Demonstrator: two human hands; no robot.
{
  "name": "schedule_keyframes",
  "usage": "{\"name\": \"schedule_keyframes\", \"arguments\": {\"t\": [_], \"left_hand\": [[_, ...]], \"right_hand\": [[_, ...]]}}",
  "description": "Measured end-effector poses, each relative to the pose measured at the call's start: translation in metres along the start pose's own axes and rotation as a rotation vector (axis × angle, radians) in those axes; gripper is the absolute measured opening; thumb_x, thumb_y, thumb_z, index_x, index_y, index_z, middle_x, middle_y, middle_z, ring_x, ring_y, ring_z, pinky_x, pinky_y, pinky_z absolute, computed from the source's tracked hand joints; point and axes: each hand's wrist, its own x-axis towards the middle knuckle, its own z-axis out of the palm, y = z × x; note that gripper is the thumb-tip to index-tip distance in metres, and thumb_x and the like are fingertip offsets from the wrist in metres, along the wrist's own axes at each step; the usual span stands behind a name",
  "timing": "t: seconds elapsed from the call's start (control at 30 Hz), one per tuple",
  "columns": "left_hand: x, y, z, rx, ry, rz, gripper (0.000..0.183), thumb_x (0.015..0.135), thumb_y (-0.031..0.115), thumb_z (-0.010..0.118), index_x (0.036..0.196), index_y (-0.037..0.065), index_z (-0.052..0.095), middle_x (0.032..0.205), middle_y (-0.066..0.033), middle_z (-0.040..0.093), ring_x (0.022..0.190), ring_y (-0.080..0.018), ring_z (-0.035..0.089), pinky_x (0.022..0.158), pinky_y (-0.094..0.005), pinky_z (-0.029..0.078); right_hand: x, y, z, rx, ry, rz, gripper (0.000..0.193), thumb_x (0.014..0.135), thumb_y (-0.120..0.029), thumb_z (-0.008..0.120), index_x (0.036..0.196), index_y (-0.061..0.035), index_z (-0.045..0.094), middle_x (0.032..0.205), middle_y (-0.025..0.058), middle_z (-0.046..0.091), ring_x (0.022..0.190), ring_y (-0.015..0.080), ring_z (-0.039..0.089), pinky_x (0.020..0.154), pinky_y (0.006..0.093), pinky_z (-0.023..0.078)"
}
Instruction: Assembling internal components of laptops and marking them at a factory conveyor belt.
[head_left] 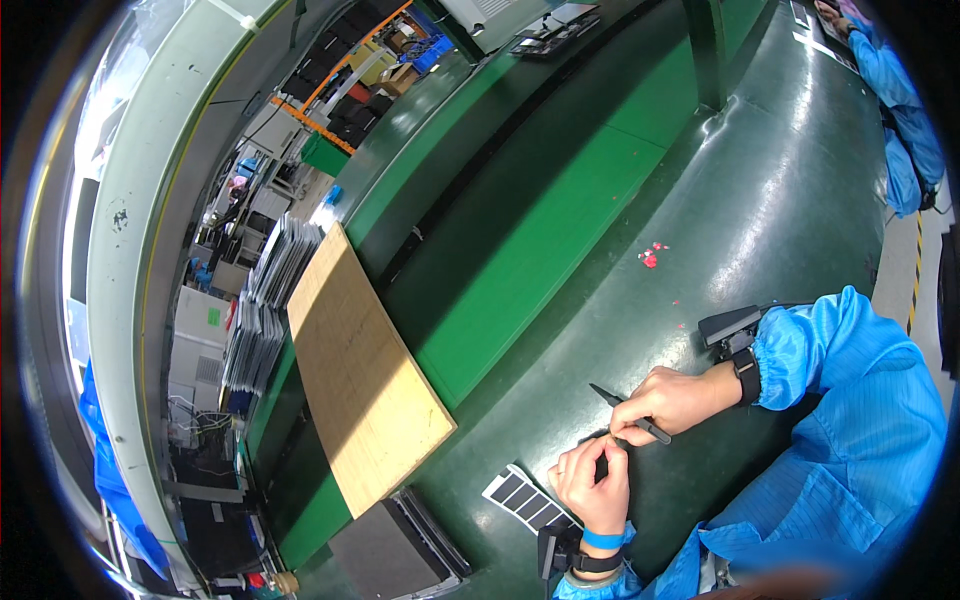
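Observation:
My right hand point(655, 405) is closed around a slim black pen-like tool point(655, 431), whose pointed end sticks out past the fingers to the upper left. Close against it, my left hand point(592, 485) has its thumb and fingertips pinched together. A small dark bit shows where the hands meet, too small to name. Beside the left hand lies a white strip with black rectangular stickers point(525, 498), partly covered by that hand's wrist. Both wrists carry black straps with dark box-shaped devices.
Left of the hands stand a dark flat stack point(395, 550) and a wooden board point(370, 375) on the green bench point(560, 230). Red scraps point(651, 256) lie farther up the dark tabletop point(770, 200). Piled grey sheets point(262, 310) stand beyond the board. A blue-sleeved person point(900, 100) works at far right.

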Motion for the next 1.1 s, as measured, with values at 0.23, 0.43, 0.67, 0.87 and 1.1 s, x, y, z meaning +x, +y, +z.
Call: {"name": "schedule_keyframes", "arguments": {"t": [0.23,0.43,0.67,0.87,1.1], "left_hand": [[-0.002,0.001,0.001,-0.02,0.005,-0.011,0.008,0.073,0.004,0.069,0.08,0.007,0.066,0.079,-0.004,0.065,0.072,-0.017,0.058,0.072,-0.0286,0.038],[-0.001,0.0,0.002,-0.019,-0.01,-0.042,0.008,0.073,0.004,0.069,0.079,0.007,0.065,0.078,-0.0035,0.064,0.073,-0.0176,0.057,0.072,-0.029,0.038],[0.001,0.003,0.004,0.034,0.036,-0.037,0.007,0.073,0.003,0.067,0.076,0.007,0.062,0.077,-0.0036,0.064,0.073,-0.0185,0.057,0.071,-0.03,0.038],[0.0,0.004,0.005,0.01,0.022,-0.063,0.005,0.074,0.004,0.066,0.075,0.007,0.062,0.075,-0.0034,0.063,0.072,-0.018,0.056,0.071,-0.03,0.038],[-0.003,0.001,0.006,-0.047,0.009,-0.113,0.004,0.076,0.004,0.066,0.076,0.005,0.062,0.072,-0.0022,0.061,0.065,-0.0144,0.053,0.069,-0.0281,0.037]], "right_hand": [[0.0,-0.004,-0.002,0.07,0.003,0.076,0.01,0.083,-0.022,0.063,0.082,-0.0131,0.059,0.056,0.0057,0.058,0.047,0.025,0.058,0.042,0.0339,0.043],[0.001,0.002,0.004,0.007,0.03,0.011,0.01,0.082,-0.022,0.064,0.08,-0.0132,0.059,0.056,0.0063,0.057,0.047,0.0255,0.058,0.042,0.0343,0.043],[0.003,-0.004,0.005,0.004,0.036,0.05,0.007,0.079,-0.014,0.066,0.08,-0.0094,0.06,0.06,0.0059,0.06,0.049,0.0227,0.059,0.043,0.032,0.044],[0.003,-0.006,0.005,0.073,0.049,0.095,0.013,0.082,-0.022,0.063,0.079,-0.0111,0.058,0.054,0.0072,0.055,0.045,0.026,0.055,0.041,0.0349,0.04],[0.002,-0.009,0.002,0.094,0.013,0.128,0.013,0.082,-0.022,0.063,0.081,-0.01,0.058,0.058,0.0071,0.058,0.047,0.0264,0.056,0.043,0.035,0.042]]}}
